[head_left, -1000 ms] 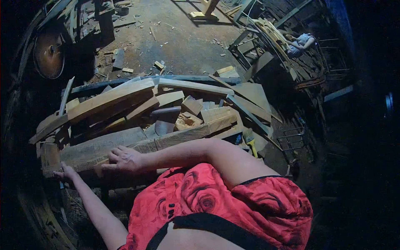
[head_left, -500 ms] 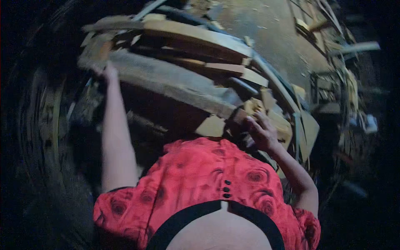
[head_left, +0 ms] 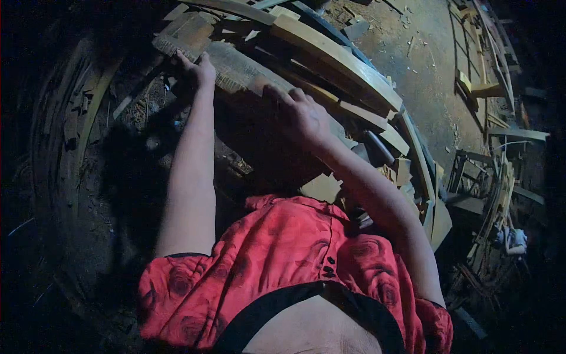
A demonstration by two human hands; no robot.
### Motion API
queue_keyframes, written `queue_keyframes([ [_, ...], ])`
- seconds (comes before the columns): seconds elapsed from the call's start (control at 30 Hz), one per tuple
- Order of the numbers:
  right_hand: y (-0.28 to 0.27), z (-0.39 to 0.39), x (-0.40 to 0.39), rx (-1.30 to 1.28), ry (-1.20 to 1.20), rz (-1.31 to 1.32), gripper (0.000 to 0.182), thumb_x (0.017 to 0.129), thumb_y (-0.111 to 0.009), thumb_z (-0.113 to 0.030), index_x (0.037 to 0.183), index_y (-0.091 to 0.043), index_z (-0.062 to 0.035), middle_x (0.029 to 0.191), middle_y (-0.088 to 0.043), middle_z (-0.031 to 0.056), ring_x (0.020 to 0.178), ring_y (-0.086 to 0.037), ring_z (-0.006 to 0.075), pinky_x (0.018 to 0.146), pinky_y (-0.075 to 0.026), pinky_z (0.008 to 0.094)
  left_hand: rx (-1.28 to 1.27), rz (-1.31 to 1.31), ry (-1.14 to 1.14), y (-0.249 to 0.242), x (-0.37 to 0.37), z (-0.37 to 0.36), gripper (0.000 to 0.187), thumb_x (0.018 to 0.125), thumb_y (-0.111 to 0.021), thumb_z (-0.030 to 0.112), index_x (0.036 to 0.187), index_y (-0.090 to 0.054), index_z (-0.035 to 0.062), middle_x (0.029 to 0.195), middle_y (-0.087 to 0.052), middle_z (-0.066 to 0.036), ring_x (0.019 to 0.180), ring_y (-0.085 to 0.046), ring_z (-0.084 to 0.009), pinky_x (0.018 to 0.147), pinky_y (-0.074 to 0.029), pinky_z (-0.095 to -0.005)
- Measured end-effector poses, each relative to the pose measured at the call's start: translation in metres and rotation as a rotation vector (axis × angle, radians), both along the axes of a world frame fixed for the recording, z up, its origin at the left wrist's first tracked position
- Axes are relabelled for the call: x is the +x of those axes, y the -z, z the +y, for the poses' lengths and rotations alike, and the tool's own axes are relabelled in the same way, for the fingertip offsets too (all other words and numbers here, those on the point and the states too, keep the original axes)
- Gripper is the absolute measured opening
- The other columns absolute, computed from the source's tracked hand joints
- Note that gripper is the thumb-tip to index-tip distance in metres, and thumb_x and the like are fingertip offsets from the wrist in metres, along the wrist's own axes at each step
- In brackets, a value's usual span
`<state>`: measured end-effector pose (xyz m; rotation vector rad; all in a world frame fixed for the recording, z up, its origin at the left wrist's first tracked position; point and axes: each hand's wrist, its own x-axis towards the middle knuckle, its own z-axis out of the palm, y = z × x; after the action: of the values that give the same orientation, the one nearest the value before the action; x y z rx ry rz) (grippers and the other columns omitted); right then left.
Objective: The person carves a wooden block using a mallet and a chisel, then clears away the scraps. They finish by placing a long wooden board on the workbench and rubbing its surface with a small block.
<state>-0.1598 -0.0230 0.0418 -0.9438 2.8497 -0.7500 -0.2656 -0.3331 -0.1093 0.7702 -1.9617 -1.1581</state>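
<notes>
My left hand (head_left: 199,72) reaches out at upper left. Its fingers and thumb close on the near edge of a brown wooden block (head_left: 191,32), at the far end of a thick, rough plank (head_left: 236,59). My right hand (head_left: 303,118) has its fingers curled over the plank's middle, on the near side. Past its knuckles is a brownish blur, too smeared to name, and whatever the fingers hold is hidden. The right forearm covers part of the plank's right end.
Long pale boards (head_left: 336,47) lie stacked beyond the plank. Offcuts (head_left: 321,189) and a dark cylinder (head_left: 378,147) are near my right forearm. Wood chips litter the floor (head_left: 407,65). More timber (head_left: 480,88) and a white object (head_left: 514,241) are at far right.
My right hand has moved left and forward from the offcuts to the plank's middle. My left hand stays at the block's edge. The whole view has shifted.
</notes>
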Motion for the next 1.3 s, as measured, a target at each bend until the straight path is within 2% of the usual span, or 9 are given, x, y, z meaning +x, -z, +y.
queue_keyframes([
  [0.1,-0.013,0.003,0.002,0.099,-0.024,-0.138,0.076,0.07,-0.063,-0.014,0.139,-0.033,-0.0261,0.104,-0.052,0.0176,0.095,-0.054,0.0375,0.08,-0.046,0.0427,-0.06,-0.008,-0.029,0.003,-0.002,0.003,0.088,0.076,-0.068,0.011,0.144,-0.013,0.0027,0.146,-0.021,-0.021,0.132,-0.027,-0.0299,0.107,-0.025,-0.0383],
  [0.33,-0.02,0.129,0.088,0.116,-0.014,0.009,0.067,0.073,-0.062,-0.013,0.136,-0.041,-0.0258,0.111,-0.053,0.0163,0.095,-0.055,0.0369,0.078,-0.047,0.0419,0.235,0.117,0.033,-0.036,0.006,0.024,0.086,0.074,-0.068,0.008,0.143,-0.015,0.0013,0.145,-0.024,-0.02,0.13,-0.03,-0.0283,0.106,-0.026,-0.0369],
  [0.43,-0.015,0.199,0.139,0.19,0.14,0.046,0.062,0.073,-0.066,-0.01,0.131,-0.047,-0.0215,0.118,-0.051,0.0189,0.1,-0.056,0.0369,0.08,-0.048,0.0408,0.091,0.057,0.015,-0.016,0.001,0.014,0.086,0.078,-0.067,0.01,0.145,-0.013,0.0099,0.139,-0.032,-0.026,0.123,-0.041,-0.0333,0.1,-0.035,-0.0403],
  [0.57,-0.013,0.237,0.167,0.196,0.172,0.1,0.057,0.075,-0.066,-0.009,0.129,-0.049,-0.0182,0.121,-0.051,0.0202,0.102,-0.057,0.0372,0.08,-0.049,0.0403,0.245,0.109,0.061,-0.028,0.006,0.021,0.088,0.073,-0.068,0.006,0.144,-0.016,0.0052,0.139,-0.034,-0.02,0.128,-0.033,-0.0294,0.106,-0.027,-0.0368],
  [0.7,-0.012,0.205,0.15,0.184,0.141,0.063,0.056,0.077,-0.065,-0.008,0.13,-0.048,-0.0171,0.122,-0.051,0.0196,0.102,-0.057,0.0371,0.081,-0.049,0.0396,-0.06,0.06,-0.013,-0.006,0.0,0.013,0.087,0.075,-0.067,0.008,0.145,-0.014,0.0079,0.143,-0.027,-0.021,0.13,-0.03,-0.0306,0.106,-0.026,-0.039],
  [0.83,-0.017,0.102,0.098,0.214,0.027,-0.034,0.064,0.075,-0.062,-0.012,0.134,-0.042,-0.0219,0.121,-0.048,0.0164,0.107,-0.05,0.0347,0.087,-0.044,0.0401,0.284,0.122,0.111,-0.015,0.004,0.019,0.09,0.078,-0.064,0.013,0.146,-0.006,0.0137,0.147,-0.015,-0.021,0.132,-0.026,-0.0317,0.106,-0.024,-0.04],
  [0.9,-0.016,0.05,0.07,0.18,-0.047,0.044,0.063,0.077,-0.061,-0.019,0.136,-0.04,-0.0243,0.123,-0.048,0.0148,0.109,-0.051,0.0347,0.086,-0.045,0.041,0.154,0.106,0.072,0.006,-0.002,0.01,0.09,0.08,-0.063,0.014,0.146,-0.002,0.0148,0.147,-0.013,-0.02,0.131,-0.027,-0.0326,0.106,-0.024,-0.0403],
  [1.07,-0.008,-0.008,0.04,0.184,-0.092,0.06,0.076,0.072,-0.061,-0.014,0.141,-0.031,-0.0248,0.122,-0.046,0.0149,0.11,-0.047,0.0331,0.089,-0.043,0.0392,0.077,0.135,0.059,-0.007,0.001,0.018,0.09,0.079,-0.065,0.011,0.146,-0.005,0.0112,0.145,-0.018,-0.02,0.129,-0.029,-0.0319,0.105,-0.025,-0.0406],
  [1.3,-0.01,0.041,0.07,0.17,-0.074,0.03,0.074,0.071,-0.062,-0.014,0.139,-0.035,-0.0241,0.117,-0.049,0.0144,0.107,-0.049,0.0339,0.089,-0.043,0.0409,0.107,0.123,0.035,-0.012,0.002,0.01,0.086,0.075,-0.068,0.011,0.144,-0.017,0.0063,0.137,-0.037,-0.022,0.125,-0.038,-0.0298,0.104,-0.03,-0.0364],
])
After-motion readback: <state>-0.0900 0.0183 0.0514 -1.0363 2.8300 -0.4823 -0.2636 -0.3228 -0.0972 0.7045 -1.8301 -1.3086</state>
